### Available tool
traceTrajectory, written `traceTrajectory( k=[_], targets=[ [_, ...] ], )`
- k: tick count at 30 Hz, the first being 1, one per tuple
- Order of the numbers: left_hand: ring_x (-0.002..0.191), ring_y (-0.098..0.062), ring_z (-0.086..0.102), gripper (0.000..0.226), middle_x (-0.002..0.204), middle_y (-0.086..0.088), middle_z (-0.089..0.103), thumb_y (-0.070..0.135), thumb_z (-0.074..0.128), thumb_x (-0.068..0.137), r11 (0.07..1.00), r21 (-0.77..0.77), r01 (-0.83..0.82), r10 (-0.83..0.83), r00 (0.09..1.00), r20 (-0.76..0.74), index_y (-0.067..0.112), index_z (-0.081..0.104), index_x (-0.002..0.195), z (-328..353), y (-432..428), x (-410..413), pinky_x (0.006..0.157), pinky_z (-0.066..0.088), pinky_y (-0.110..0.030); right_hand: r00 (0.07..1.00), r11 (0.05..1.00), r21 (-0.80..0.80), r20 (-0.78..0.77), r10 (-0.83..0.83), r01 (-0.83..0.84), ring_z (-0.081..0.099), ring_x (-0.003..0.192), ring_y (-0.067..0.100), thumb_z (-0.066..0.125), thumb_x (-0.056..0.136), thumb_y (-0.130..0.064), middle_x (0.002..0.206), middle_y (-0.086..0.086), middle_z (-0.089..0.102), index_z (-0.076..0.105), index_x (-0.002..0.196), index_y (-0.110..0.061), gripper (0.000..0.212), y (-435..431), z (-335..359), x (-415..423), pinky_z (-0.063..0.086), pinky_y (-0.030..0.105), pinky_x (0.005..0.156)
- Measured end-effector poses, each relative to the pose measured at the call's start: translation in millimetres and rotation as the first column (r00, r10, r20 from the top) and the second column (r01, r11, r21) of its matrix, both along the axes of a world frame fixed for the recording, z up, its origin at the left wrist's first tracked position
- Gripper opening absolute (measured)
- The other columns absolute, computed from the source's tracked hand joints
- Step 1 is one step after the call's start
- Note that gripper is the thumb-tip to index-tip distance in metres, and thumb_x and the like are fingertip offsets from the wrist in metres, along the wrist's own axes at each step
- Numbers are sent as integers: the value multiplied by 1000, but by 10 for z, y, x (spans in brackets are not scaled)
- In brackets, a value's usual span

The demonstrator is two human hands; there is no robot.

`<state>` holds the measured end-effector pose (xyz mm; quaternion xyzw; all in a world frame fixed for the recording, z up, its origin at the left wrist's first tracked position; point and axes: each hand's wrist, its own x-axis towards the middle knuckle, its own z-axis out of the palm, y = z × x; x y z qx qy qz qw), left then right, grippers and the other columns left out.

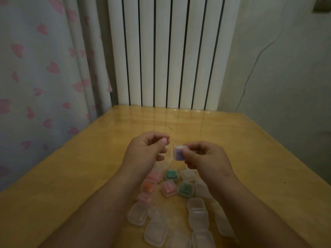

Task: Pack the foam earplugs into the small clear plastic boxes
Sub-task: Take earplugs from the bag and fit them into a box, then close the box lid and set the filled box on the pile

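At the centre of the frame the right hand (202, 156) pinches a small clear box (179, 153) with purple earplugs inside, above the wooden table (71, 176). The left hand (146, 151) is curled; whether it holds anything I cannot tell. More boxes (197, 215) lie below.

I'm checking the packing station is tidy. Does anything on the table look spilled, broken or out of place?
Nothing looks spilled or broken. The small boxes lie in a loose, unaligned cluster on the table, some filled, some empty. The right hand holds a box with purple earplugs. The wall behind shows a long crack.
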<state>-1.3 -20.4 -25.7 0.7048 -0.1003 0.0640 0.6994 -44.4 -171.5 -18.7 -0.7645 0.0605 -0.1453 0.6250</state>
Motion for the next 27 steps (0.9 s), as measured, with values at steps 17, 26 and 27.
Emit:
traceTrajectory(
  k=[17, 26, 27],
  targets=[
    [92, -15, 65, 41, 92, 10, 68, -5, 49, 89, 889, 349, -295, 264, 955, 134, 30, 71, 86, -71, 160, 163, 76, 56, -36, 993, 833, -552, -115, -27, -41, 57, 89, 4, 60, 92, -29, 96, -13, 64, 71, 107, -27, 19, 30, -112, 71, 42, 20, 77],
    [117, -22, 50, 42, 102, 9, 58, 1, 56, 85, 628, 687, -364, 259, 931, 257, 28, 72, 111, -51, 319, 210, 99, 41, -35, 970, 795, -586, -245, 14, -159, 61, 103, 11, 51, 97, -15, 115, -4, 68, 68, 115, -24, 27, 25, -120, 349, 46, 21, 82],
    [120, -23, 49, 40, 109, 5, 62, 3, 56, 86, 601, 714, -358, 257, 933, 252, 28, 70, 115, -38, 311, 204, 101, 39, -35, 964, 781, -599, -266, 14, -177, 62, 101, 12, 50, 97, -15, 115, -3, 68, 68, 114, -24, 27, 39, -122, 390, 48, 23, 82]
  ],
)
